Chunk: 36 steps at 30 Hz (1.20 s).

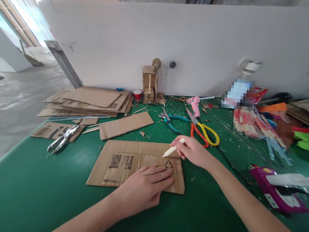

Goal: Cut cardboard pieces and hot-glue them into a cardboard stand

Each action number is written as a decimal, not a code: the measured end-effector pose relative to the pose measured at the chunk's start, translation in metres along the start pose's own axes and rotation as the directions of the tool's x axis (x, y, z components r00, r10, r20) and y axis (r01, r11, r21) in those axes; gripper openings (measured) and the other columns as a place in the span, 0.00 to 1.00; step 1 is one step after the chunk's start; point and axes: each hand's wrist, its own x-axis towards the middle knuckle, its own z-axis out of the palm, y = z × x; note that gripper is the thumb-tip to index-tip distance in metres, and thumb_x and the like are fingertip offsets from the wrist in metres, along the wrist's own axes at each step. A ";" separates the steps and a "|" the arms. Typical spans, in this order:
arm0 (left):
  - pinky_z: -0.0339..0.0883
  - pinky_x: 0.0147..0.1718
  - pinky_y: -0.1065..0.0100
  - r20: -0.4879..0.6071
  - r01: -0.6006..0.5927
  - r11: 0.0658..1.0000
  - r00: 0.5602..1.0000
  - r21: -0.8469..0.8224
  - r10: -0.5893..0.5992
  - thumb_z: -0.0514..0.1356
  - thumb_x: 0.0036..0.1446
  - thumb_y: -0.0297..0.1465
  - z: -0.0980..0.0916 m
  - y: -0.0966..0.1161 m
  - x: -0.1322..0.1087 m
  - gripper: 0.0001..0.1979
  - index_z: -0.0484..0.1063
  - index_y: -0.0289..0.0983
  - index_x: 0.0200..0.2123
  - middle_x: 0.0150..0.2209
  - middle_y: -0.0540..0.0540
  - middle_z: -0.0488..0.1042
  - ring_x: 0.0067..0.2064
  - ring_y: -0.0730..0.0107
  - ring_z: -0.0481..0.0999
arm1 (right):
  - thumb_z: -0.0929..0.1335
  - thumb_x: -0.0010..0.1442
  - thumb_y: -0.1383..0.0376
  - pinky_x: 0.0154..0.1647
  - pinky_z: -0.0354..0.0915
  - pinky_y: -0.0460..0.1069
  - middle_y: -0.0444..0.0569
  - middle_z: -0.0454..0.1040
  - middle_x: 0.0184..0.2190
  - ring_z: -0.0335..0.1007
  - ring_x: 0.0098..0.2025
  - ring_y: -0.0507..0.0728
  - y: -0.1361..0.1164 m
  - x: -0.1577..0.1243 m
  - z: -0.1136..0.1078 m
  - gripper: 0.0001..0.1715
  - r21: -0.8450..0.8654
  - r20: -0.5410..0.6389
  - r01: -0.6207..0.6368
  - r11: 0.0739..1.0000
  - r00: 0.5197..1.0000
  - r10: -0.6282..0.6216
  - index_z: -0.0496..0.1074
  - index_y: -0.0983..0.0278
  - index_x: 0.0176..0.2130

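A flat sheet of brown cardboard [105, 153] lies in front of me, with printed square codes and a recycling mark on a darker part of it. Whether that part is a separate piece on top, I cannot tell. My left hand [148, 184] presses flat on the cardboard's lower right, fingers stretched out and close together. Above it, my right hand [192, 150] grips a white pen-shaped tool [173, 148]. Its tip points down at the cardboard near the top edge of the printed part; pen or craft knife is unclear.
Beyond lie a cardboard strip [127, 125], scissors [204, 133], teal-handled pliers [172, 121] and a pink glue gun [196, 106]. Stacked cardboard [89, 99] and a metal hole punch [64, 137] sit left. A purple power strip [277, 189] is at right, before a white partition [179, 40].
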 end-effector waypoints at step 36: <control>0.55 0.54 0.38 0.085 0.239 0.969 0.966 0.058 -0.243 0.62 0.50 0.48 -0.026 0.032 -0.007 0.34 0.60 0.47 0.59 0.59 0.42 0.60 0.59 0.42 0.56 | 0.64 0.62 0.52 0.33 0.69 0.50 0.44 0.70 0.26 0.70 0.29 0.54 0.028 -0.008 0.018 0.17 0.206 -0.458 0.179 0.962 0.886 -0.067 0.65 0.62 0.42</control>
